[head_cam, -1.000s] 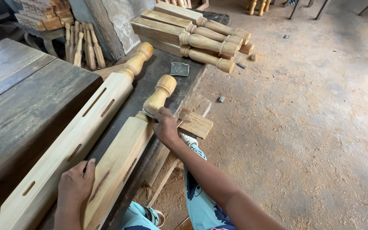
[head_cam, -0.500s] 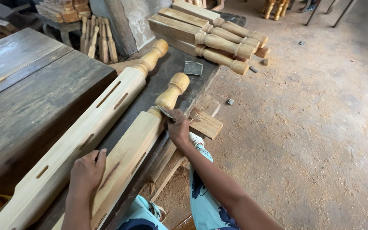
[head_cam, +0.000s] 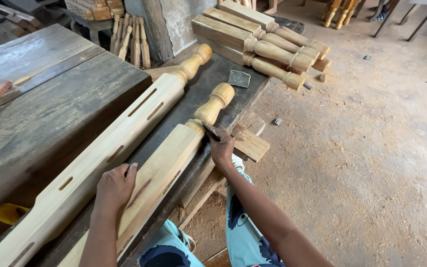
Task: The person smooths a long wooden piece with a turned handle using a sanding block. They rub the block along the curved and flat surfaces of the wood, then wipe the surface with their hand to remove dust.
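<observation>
Both hands unmoved: left hand [head_cam: 116,184] flat on turned post [head_cam: 166,165], right grip [head_cam: 221,147] pinching sandpaper [head_cam: 211,131] at counter [head_cam: 233,101] edge, open floor [head_cam: 371,148] rightward.

Near turned post [head_cam: 164,163]: pale bare wood, smooth, matt, unfinished. Slotted post [head_cam: 109,148] beside it: same raw light wood. Bench [head_cam: 65,99]: dark weathered planks, rough and dull. Small grey abrasive sheet [head_cam: 238,78], matt. Floor [head_cam: 371,148]: rough, dusty with sawdust. Stacked posts [head_cam: 258,42]: slightly warmer, satin wood
</observation>
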